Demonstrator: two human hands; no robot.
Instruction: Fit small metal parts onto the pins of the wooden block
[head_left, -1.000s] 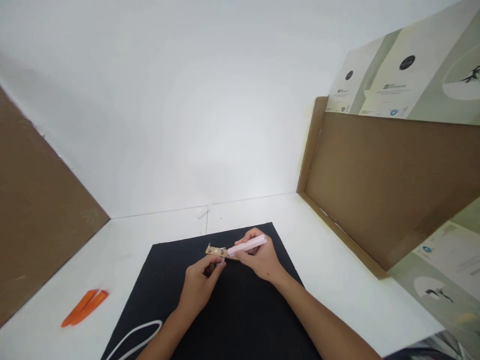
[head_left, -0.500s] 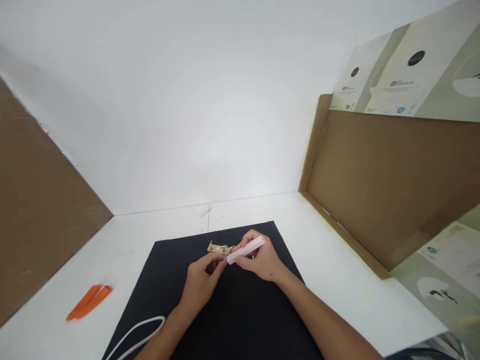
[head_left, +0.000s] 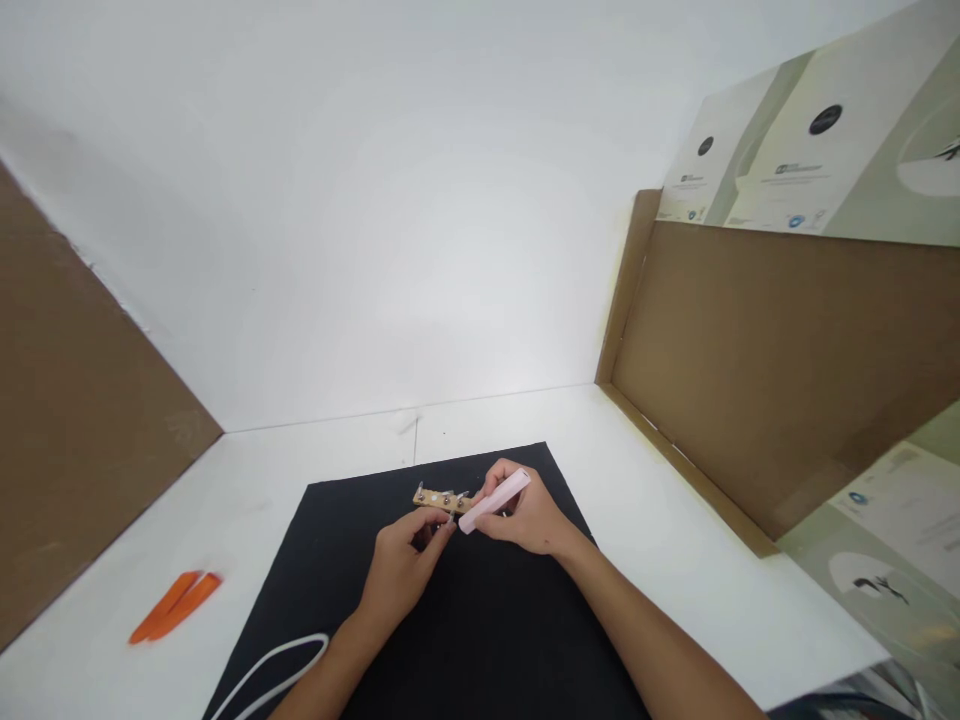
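- The left hand (head_left: 397, 565) sits closest, its fingers narrowly pinching the near edge of a tan strip (head_left: 439, 499) with small metal posts, held just above a black mat (head_left: 480, 640).
- The right hand (head_left: 525, 520) wraps a pink pen (head_left: 493, 501), its tip beside the strip.
- The strip looks light and stiff; its bare edges seem the safest hold, since the posts could snag or bend.
- Further left, a white cord (head_left: 274, 665) lies on the mat, and two orange plastic strips (head_left: 174, 606) lie on the white table.
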